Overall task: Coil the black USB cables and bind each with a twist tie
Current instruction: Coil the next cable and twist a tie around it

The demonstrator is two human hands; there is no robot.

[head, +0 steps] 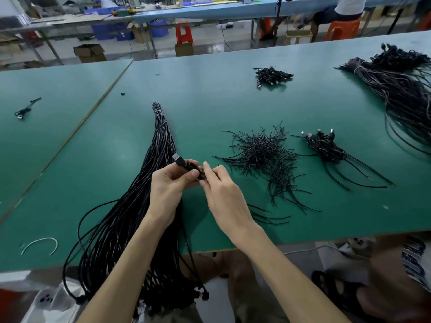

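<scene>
desk (210,94): plain teal-green. cable bundle (161,141), twist-tie heap (261,148) and usb cable (191,167): black, the usb plug (176,157) tipped silver. loose curved tie (44,241): white; stools (342,26): orange-red; bins (158,27): blue; cloth (415,259) at the right edge: dark blue and white print.

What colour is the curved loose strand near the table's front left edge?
White; the curved strand shows clearly against the green table in the head view.

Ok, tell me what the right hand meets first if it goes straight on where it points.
The coiled cable held by the left hand; the right hand points up-left at it, seemingly touching.
</scene>
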